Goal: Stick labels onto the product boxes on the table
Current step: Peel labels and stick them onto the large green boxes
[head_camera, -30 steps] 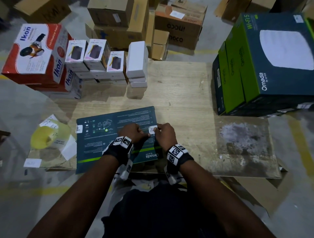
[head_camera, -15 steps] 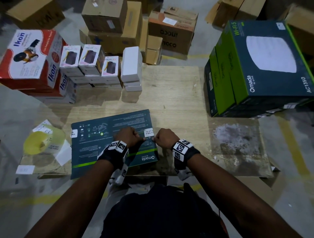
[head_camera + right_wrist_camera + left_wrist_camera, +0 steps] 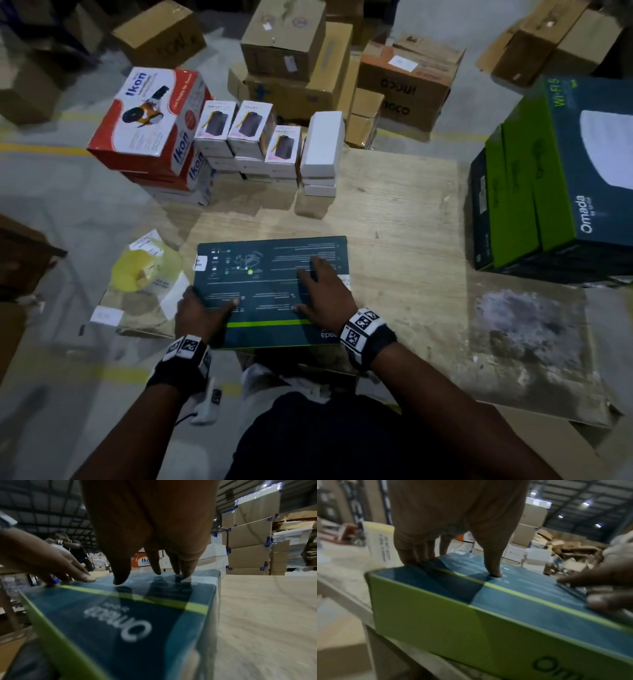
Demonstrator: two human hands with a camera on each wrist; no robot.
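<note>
Teal box (image 3: 270, 291): flat on the table (image 3: 404, 212), at its near edge, printed back face up, a green stripe across it and "Omada" upside down near the person. Green side wall faces the person in the left wrist view (image 3: 471, 632).

Label (image 3: 344, 279): small, white, at the box's right edge, just beside the right hand; partly hidden by it.

Left hand (image 3: 200, 310): at the box's near-left corner, thumb lying on the top face, fingers reaching down the left side. In its wrist view (image 3: 453, 524) the fingers look fairly straight; relaxed, not clenched.

Right hand (image 3: 320, 291): spread flat on the right part of the top face, fingers straight, tips touching the box (image 3: 150, 527).

Label roll (image 3: 144, 270): yellow, left of the box on the table's left end, with loose white label sheets beside it.

Red boxes (image 3: 150, 120): stacked at the far-left corner, marked "Ikon".

Small boxes (image 3: 246, 126): white, 3 with a dark product picture on top, stacked right of the red boxes; a plain white stack (image 3: 322, 144) next to them.

Green stack (image 3: 555, 178): large teal-and-green "Omada" boxes at the table's right side, well apart from the hands.

Cartons (image 3: 284, 44): brown, on the floor beyond the table.
</note>
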